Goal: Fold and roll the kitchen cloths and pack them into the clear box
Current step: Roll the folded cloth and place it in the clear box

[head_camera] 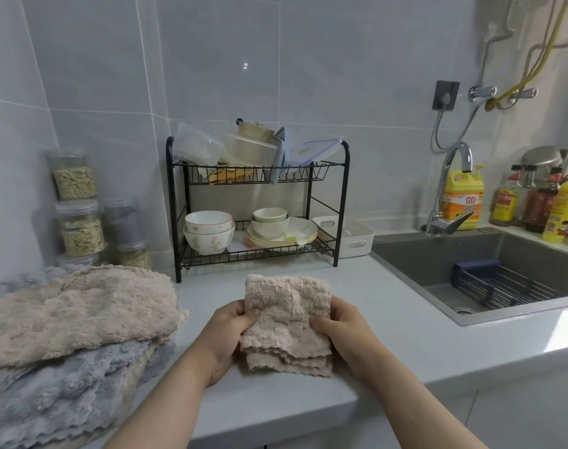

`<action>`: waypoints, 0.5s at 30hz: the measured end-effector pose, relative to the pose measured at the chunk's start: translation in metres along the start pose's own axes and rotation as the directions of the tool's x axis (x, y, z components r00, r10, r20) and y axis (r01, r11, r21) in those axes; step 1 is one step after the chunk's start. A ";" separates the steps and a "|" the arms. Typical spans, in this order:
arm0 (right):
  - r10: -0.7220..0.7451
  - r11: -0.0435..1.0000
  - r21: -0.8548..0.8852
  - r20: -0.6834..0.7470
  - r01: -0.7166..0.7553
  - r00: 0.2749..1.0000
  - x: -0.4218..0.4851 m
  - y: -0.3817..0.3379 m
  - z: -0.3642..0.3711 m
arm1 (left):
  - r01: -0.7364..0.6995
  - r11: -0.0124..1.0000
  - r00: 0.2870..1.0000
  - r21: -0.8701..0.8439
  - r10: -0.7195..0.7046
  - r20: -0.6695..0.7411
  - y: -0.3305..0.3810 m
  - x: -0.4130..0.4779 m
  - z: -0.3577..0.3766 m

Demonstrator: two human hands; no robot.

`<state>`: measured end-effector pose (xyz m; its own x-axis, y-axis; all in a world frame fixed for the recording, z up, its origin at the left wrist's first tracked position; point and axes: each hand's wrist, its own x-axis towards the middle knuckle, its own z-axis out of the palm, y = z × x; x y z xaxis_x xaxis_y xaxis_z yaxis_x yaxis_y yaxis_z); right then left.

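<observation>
A beige fluffy kitchen cloth (pixel 287 306), folded into a narrow strip of several layers, lies on the grey counter in front of me. My left hand (pixel 230 328) pinches its left edge. On the opposite edge, my right hand (pixel 345 332) grips the strip. A pile of unfolded cloths sits at the left: a beige cloth (pixel 78 312) on top, a grey cloth (pixel 59 387) under it. Clear plastic boxes (pixel 211 147) rest on the top shelf of the black rack; I cannot tell which is the task's box.
The black wire rack (pixel 340 202) holds bowls and plates on its lower shelf. A white basket (pixel 350 238) stands beside it. A steel sink (pixel 421 264) with a faucet lies at the right, bottles behind it. Clear jars (pixel 78 228) stand at the back left.
</observation>
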<state>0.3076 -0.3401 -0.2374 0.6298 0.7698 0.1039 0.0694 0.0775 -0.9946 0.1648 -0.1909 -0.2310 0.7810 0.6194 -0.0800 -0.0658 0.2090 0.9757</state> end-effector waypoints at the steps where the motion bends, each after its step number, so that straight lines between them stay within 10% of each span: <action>1: 0.007 1.000 0.026 -0.007 -0.007 1.000 -0.001 -0.001 0.000 | -0.006 1.000 1.000 0.015 0.006 0.016 0.000 -0.001 0.001; 15: 0.062 0.949 0.304 0.060 -0.078 0.996 0.003 -0.002 -0.007 | -0.004 0.991 0.997 -0.137 -0.007 -0.081 -0.003 0.010 -0.004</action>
<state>0.3146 -0.3424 -0.2349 0.5853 0.8098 0.0412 -0.2183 0.2063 -0.9538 0.1706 -0.1823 -0.2350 0.7283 0.6774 -0.1034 -0.1536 0.3084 0.9388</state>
